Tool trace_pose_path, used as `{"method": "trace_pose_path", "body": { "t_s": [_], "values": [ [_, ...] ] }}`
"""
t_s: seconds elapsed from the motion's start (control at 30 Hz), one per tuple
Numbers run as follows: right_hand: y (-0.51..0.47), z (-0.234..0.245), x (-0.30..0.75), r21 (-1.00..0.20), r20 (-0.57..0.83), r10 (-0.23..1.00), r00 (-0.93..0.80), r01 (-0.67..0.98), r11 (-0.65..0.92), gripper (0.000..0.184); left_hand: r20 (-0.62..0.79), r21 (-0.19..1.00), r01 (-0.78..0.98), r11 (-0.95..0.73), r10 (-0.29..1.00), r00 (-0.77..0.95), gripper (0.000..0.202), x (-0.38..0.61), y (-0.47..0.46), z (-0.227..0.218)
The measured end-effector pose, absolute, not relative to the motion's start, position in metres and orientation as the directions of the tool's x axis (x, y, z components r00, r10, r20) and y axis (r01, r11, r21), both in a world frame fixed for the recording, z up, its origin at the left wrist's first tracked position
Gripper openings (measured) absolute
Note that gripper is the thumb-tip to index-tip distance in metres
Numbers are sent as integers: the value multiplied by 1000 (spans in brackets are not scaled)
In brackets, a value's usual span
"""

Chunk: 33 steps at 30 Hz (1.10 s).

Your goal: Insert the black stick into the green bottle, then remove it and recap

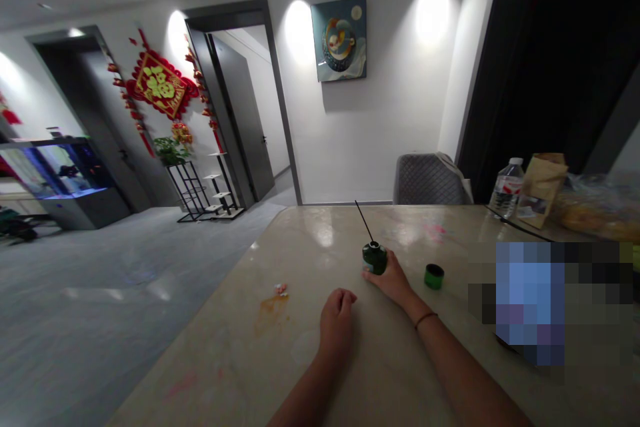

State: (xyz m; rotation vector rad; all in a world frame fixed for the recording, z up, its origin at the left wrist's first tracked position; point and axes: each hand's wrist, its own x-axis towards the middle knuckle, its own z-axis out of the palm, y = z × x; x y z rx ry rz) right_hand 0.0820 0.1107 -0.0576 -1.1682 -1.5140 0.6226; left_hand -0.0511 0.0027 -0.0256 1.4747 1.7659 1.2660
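My right hand [393, 278] is wrapped round a small dark green bottle [374, 260] that stands on the stone-look table [240, 353]. Out of the bottle's open mouth a thin black stick [364, 221] leans up and to the left. My left hand [338, 317] rests on the tabletop nearer to me, its fingers curled in, and nothing shows in it. Right of the bottle lies a green cap [434, 276], its dark hollow side facing up. To the left are a few small pink and white bits [281, 289] beside an orange-brown smear [273, 310].
A water bottle [507, 188], a brown paper bag [543, 190] and a clear plastic bag [600, 207] stand at the back right. Blurred-out blocks cover something at the right. A grey chair [433, 179] stands behind the far edge. Faint pink stains mark the tabletop.
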Motion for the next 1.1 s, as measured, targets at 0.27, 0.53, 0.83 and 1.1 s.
{"method": "trace_pose_path", "body": {
  "t_s": [0.27, 0.53, 0.83, 1.1],
  "values": [
    [107, -51, 84, -877, 354, 935, 7, 349, 330, 39, 162, 887, 462, -17, 948, -275, 24, -51, 2, -25],
    [111, -55, 83, -838, 435, 896, 94, 406, 364, 55, 155, 880, 475, -6, 949, -274, 24, -51, 3, -24],
    [111, -54, 89, -897, 363, 931, 43, 288, 336, 53, 168, 871, 491, -19, 950, -263, 24, -52, 3, -25],
    [118, -48, 87, -854, 312, 950, -18, 434, 289, 49, 164, 851, 525, -8, 954, -251, 24, -51, 4, -24]
  ]
}}
